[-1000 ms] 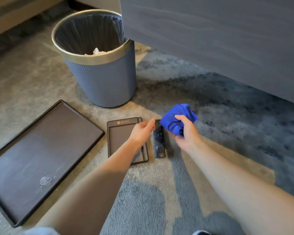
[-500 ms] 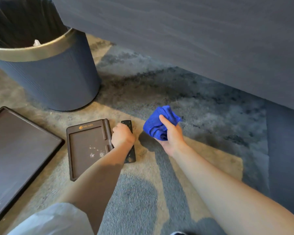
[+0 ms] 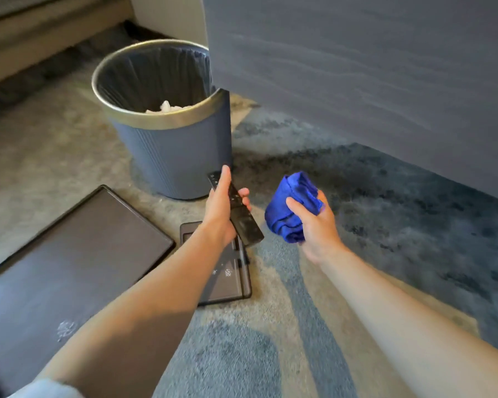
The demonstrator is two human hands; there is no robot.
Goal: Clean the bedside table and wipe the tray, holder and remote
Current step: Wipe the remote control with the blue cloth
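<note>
My left hand point(image 3: 222, 214) gripped the remote point(image 3: 236, 209) loosely above the holder point(image 3: 230, 282); my right hand point(image 3: 314, 222) clenched the cloth point(image 3: 291, 205); hard wiping risked dropping it.

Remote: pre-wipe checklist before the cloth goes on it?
1. Slim black remote lifted clear of the carpet: ok, left hand holds it.
2. Grip firm: ok, fingers wrap its middle, both ends stick out.
3. Bunched blue cloth ready: ok, right hand grips it.
4. Cloth touching remote: not ok, a gap shows between them.
5. Button face turned towards the cloth: cannot tell.
6. Small dark rectangular holder wiped: not ok, white specks on it.
</note>
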